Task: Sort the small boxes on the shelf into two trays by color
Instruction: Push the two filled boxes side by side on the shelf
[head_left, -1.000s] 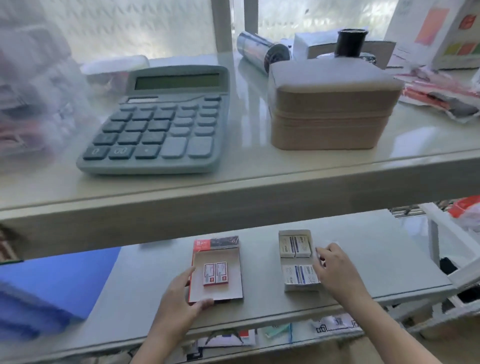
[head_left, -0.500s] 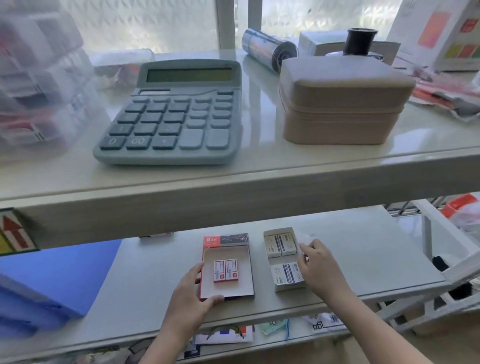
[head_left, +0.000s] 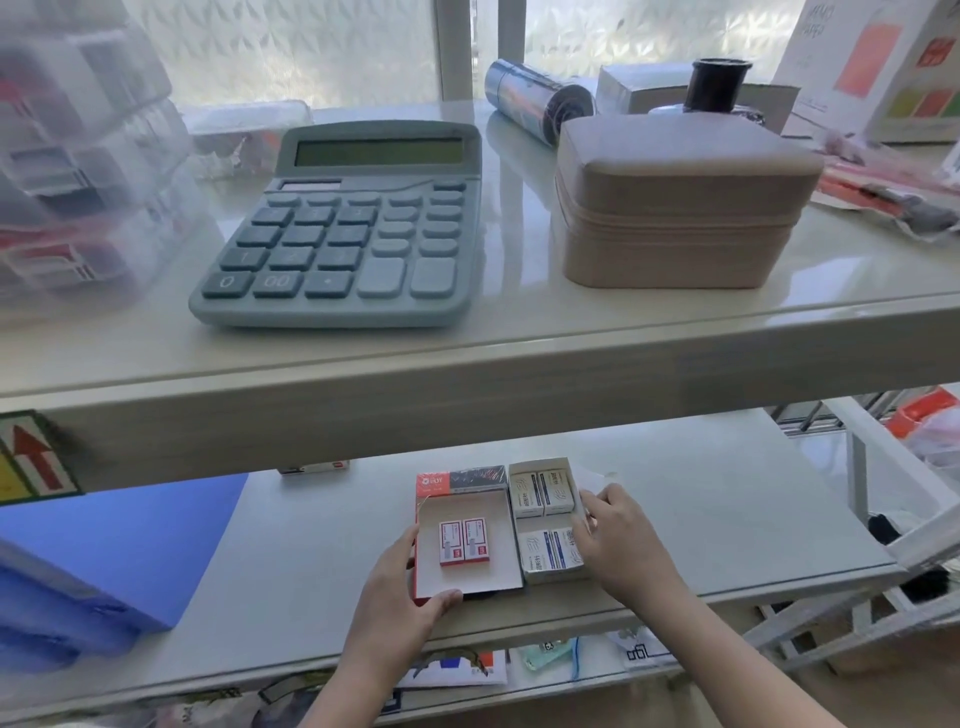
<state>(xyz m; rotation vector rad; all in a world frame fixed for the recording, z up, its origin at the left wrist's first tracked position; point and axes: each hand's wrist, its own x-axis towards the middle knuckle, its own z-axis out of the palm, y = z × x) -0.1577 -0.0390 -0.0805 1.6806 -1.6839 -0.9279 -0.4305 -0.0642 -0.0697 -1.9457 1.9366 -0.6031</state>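
On the lower shelf (head_left: 727, 519) two cardboard trays sit side by side. The red-edged tray (head_left: 498, 571) on the left holds two small red-and-white boxes (head_left: 464, 540). The white tray (head_left: 540, 465) on the right holds several small blue-and-white boxes (head_left: 545, 551). My left hand (head_left: 405, 597) grips the red-edged tray's near left corner, thumb on its front edge. My right hand (head_left: 618, 540) holds the white tray's right side. Another small red-and-white box (head_left: 311, 466) lies far back on the shelf, half hidden under the upper shelf.
The upper shelf (head_left: 467, 374) overhangs the trays and carries a grey calculator (head_left: 353, 228), a beige case (head_left: 680, 202), a foil roll (head_left: 540, 101) and clear plastic bins (head_left: 78, 156). A blue folder (head_left: 119, 545) lies left on the lower shelf. White rack bars (head_left: 883, 493) stand right.
Both hands have slid the two trays together, so the gap between them has closed. The camera view has also shifted a little to the left.
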